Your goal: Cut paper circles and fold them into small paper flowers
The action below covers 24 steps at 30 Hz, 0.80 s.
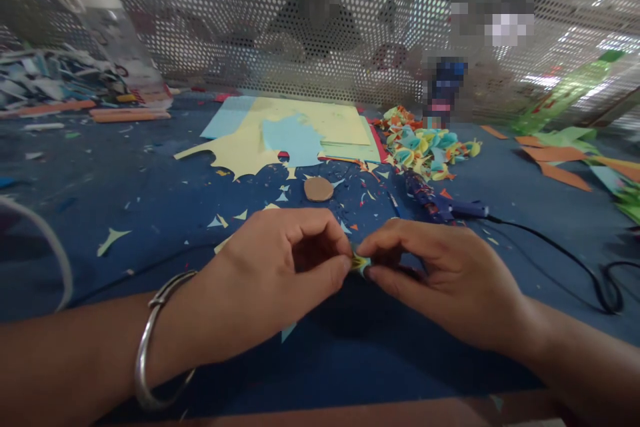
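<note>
Between my two hands is a small folded paper piece (pixel 360 263), yellow and light blue, held low over the blue tabletop. My left hand (pixel 280 267), with a silver bangle at its wrist, pinches the piece's left side between thumb and forefinger. From the other side my right hand (pixel 440 273) grips it the same way. The fingertips hide most of its shape. Just beyond my hands lies a round brown disc (pixel 319 189). A pile of similar small folded papers (pixel 425 147) in yellow, blue and orange sits farther back on the right.
Yellow and blue paper sheets (pixel 310 123), some with cut edges, lie at the back. A purple glue gun (pixel 465 207) rests at right, its black cord (pixel 560 240) trailing rightward. A bottle (pixel 127 47) stands back left, a green bottle (pixel 565 93) back right. Paper scraps litter the table.
</note>
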Each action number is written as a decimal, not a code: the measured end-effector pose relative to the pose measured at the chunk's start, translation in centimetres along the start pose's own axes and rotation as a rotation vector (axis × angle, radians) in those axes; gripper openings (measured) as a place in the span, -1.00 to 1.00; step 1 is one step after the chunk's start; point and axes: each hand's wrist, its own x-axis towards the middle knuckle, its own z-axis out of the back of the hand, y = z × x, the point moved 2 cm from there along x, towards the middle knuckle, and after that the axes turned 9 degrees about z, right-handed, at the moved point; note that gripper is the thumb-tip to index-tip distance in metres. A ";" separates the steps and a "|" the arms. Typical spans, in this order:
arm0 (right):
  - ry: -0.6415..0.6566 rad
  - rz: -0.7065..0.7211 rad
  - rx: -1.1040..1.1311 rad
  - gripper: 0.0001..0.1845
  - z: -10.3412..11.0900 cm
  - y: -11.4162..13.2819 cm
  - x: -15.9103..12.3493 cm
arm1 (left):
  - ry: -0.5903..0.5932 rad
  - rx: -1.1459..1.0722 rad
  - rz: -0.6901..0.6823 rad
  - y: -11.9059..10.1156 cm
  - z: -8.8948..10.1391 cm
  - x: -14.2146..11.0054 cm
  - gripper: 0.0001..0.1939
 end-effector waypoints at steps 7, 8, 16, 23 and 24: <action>-0.004 0.042 -0.040 -0.87 -0.1 0.0 0.0 | -0.143 0.216 -0.150 0.2 -0.5 -0.4 -0.91; -0.005 0.054 -0.046 -0.87 -0.1 0.0 0.0 | -0.148 0.231 -0.149 0.3 -0.6 -0.4 -0.91; 0.022 0.072 -0.036 -0.94 -0.2 0.1 0.1 | -0.179 0.344 -0.227 -0.4 -0.5 -0.6 -0.90; 0.022 0.087 -0.005 -0.95 -0.1 0.3 0.0 | -0.164 0.360 -0.284 -0.4 -0.4 -0.9 -0.90; 0.025 0.088 -0.002 -0.95 -0.2 0.3 0.0 | -0.160 0.359 -0.281 -0.4 -0.4 -0.9 -0.90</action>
